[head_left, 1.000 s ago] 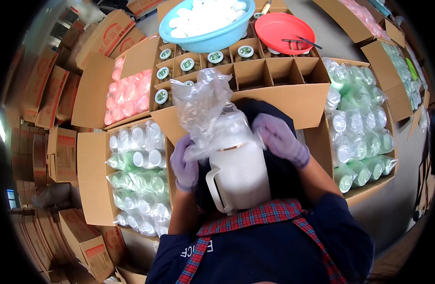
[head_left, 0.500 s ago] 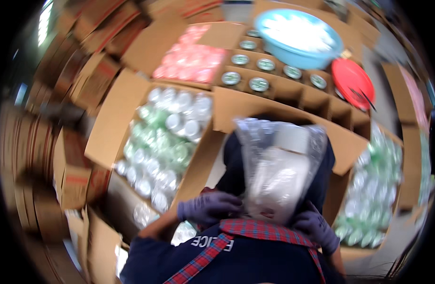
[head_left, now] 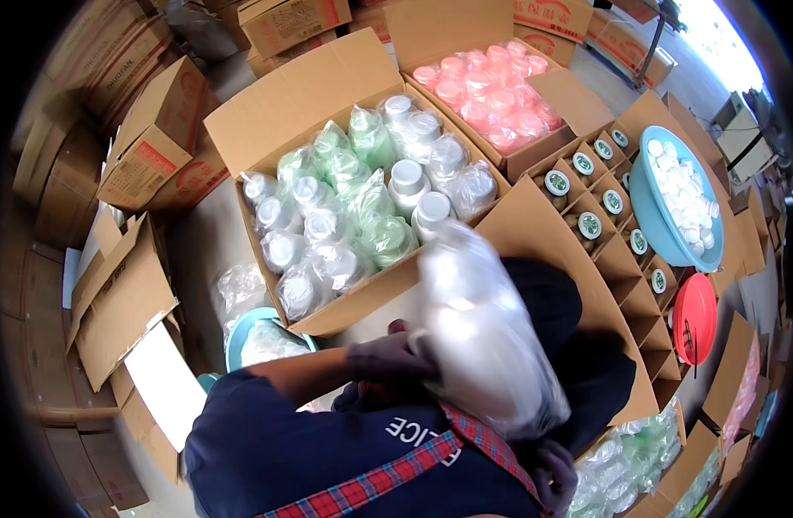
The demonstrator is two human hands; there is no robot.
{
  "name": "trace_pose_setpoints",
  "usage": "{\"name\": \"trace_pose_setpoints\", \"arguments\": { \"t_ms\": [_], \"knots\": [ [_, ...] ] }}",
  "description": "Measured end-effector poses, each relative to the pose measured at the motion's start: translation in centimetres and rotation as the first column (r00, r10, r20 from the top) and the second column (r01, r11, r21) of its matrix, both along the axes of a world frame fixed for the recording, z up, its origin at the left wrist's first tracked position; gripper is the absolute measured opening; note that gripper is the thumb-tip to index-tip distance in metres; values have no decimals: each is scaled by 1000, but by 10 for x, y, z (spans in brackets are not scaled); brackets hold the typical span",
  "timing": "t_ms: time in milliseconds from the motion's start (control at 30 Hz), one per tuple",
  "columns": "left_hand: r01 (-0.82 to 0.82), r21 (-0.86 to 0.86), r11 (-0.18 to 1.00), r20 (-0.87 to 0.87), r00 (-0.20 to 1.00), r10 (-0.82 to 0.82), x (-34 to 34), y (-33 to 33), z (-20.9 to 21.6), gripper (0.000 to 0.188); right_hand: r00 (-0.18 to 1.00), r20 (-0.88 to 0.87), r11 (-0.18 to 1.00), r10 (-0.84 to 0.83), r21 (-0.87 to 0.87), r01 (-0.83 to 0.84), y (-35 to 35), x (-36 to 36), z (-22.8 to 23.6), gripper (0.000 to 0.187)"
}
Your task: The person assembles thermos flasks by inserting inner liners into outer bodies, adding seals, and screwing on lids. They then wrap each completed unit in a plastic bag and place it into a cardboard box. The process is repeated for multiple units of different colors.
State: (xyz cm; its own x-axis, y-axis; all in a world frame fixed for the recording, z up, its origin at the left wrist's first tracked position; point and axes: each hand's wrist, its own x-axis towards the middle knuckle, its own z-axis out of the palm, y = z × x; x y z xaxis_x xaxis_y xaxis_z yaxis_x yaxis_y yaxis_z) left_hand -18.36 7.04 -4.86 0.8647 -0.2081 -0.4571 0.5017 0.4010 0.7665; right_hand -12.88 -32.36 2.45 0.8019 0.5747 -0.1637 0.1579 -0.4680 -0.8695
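Note:
My left hand (head_left: 395, 356), in a purple-grey glove, grips the side of a white bottle (head_left: 487, 345) in a clear plastic bag, tilted in front of my lap. Apart from the bottle, my right hand (head_left: 553, 476) hangs low beside my lap in a matching glove. Its fingers look loosely bent and apart, with nothing visible in them. Beyond my left hand stands an open carton (head_left: 362, 289) of bagged white and green bottles; two white bottles (head_left: 409, 183) near its right side look unwrapped.
Farther back is a carton of pink bagged items (head_left: 491, 91). To the right, a divided carton (head_left: 616, 268) holds several jars with green-and-white lids. On it rest a blue basin (head_left: 651, 216) of white caps and a red lid (head_left: 695, 319). Cartons (head_left: 155, 142) stack at left.
My view has swung left, toward the carton of bottles. The bagged bottle now leans, held by my left hand, while my right hand has dropped away from it.

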Motion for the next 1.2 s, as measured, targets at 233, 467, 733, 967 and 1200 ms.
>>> {"name": "trace_pose_setpoints", "arguments": {
  "t_ms": [233,467,733,967,1200],
  "knots": [
    [-747,227,625,192,663,723,15,148,-45,33,984,179,997,-21,-71,34,62,71,-7,31],
    [-904,425,50,681,356,640,132,301,-78,21,994,107,988,27,-153,-10,91,77,-41,28],
    [-491,871,-5,365,641,675,187,389,-217,54,994,45,986,95,-144,-88,96,88,-54,28],
    [-171,984,43,117,818,564,203,318,-208,48,993,39,982,109,-162,-102,86,91,-65,28],
    [-91,994,55,39,794,606,214,322,-213,81,980,84,967,178,-199,-159,87,90,-88,28]
  ]
}}
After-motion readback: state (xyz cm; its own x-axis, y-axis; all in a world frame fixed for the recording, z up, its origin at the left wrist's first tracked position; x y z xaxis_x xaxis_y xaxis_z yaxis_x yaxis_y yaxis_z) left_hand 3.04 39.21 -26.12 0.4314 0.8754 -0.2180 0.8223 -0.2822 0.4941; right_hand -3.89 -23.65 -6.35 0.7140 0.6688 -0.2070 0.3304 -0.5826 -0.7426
